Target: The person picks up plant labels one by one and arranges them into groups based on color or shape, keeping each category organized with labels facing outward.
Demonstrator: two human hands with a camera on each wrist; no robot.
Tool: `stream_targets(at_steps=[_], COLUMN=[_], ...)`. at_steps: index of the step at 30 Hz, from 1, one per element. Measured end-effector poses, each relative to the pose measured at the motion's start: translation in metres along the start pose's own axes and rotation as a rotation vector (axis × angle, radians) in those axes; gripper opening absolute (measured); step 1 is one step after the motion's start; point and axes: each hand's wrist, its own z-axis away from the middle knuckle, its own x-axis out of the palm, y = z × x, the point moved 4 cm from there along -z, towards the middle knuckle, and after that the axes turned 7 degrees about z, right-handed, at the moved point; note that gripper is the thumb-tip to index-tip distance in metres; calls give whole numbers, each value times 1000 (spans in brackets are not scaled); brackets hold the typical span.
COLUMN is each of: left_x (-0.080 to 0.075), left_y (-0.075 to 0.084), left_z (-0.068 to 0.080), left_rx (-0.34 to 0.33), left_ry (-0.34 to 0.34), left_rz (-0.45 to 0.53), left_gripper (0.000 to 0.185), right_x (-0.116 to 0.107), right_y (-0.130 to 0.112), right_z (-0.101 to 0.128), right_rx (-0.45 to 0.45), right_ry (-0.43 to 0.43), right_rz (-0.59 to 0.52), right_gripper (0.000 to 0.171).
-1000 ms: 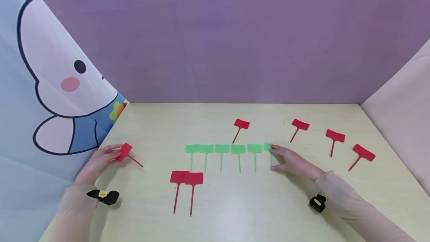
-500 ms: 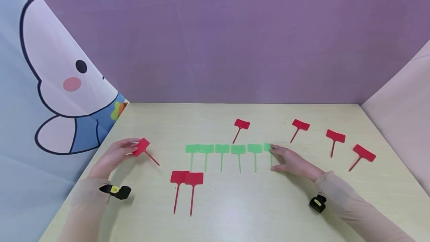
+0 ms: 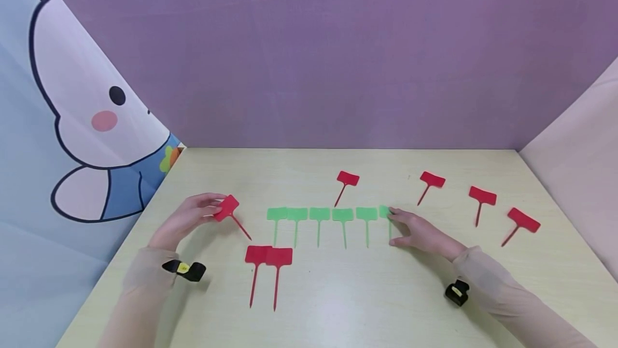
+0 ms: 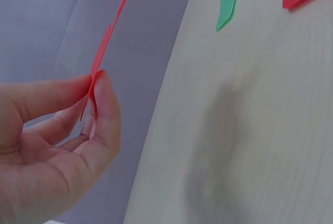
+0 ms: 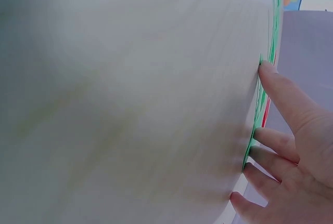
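My left hand (image 3: 190,216) pinches the flat head of a red T-shaped plant label (image 3: 227,207) between thumb and fingers, its stem slanting down to the right. In the left wrist view that label (image 4: 100,55) is edge-on, raised over the table. Several green plant labels (image 3: 319,214) lie in a row, stems toward me. My right hand (image 3: 421,234) rests at the row's right end, fingertips on the last green label (image 3: 384,211) and partly covering it. The right wrist view shows its fingers spread, thumb (image 5: 283,91) near the stem.
Two overlapping red plant labels (image 3: 279,257) lie in front of the green row's left part. Behind it lies one red label (image 3: 347,178); others, such as this red label (image 3: 482,195), are scattered at the right. A purple cloth wall (image 3: 347,58) borders the table's (image 3: 367,305) back.
My left hand has moved right with the red plant label, toward the left end of the green row. My right hand and the labels on the table have stayed put.
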Motion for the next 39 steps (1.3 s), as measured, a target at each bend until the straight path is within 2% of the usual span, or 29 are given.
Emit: stream_targets(at_steps=[10,19,39], left_x=[25,51,113], left_y=[10,19,30], left_z=[-8,-13,-20], left_rx=[35,75,158], left_ry=[-50,-123,-384], left_rz=[-2,-33,-85], left_gripper=[44,38,29], right_x=[1,0,0], right_y=[0,0,0], right_z=[0,0,0], right_rx=[-3,6,-8], right_ry=[-3,-2,8], right_rz=[-9,-15,-8], right_gripper=[68,69,67])
